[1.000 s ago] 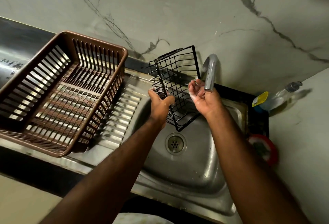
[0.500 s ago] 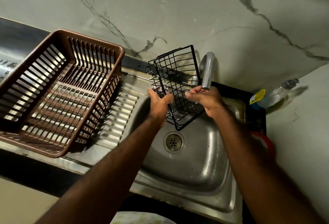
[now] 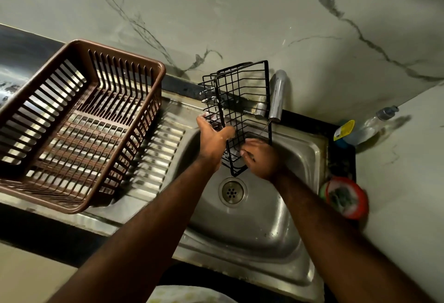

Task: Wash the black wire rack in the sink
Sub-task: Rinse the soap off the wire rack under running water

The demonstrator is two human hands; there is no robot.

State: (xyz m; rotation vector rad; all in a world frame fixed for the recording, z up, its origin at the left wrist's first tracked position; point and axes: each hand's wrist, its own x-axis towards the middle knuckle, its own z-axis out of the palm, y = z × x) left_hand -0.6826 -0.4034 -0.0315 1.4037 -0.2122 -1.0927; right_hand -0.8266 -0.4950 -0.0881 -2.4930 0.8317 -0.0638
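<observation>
Fingers [image 3: 204,120] of left hand [image 3: 213,142] grip black wire rack [image 3: 241,100]

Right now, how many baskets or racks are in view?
2. The brown basket sits on the drainboard left of the sink. The black wire rack is over the sink, held by the left hand and right hand. None appears hidden.

I see a pale marble-look wall [image 3: 264,14] crossed by dark grey veins. A black stone counter edge [image 3: 36,230] runs along the near side. A brown slatted plastic basket [image 3: 115,55] sits on the left. In the right corner are a clear pump bottle with a yellow label [image 3: 360,130] and a round red-rimmed tub [image 3: 360,206], its contents blurred, possibly a scrubber. The light is dim and the shadows are hard.
</observation>
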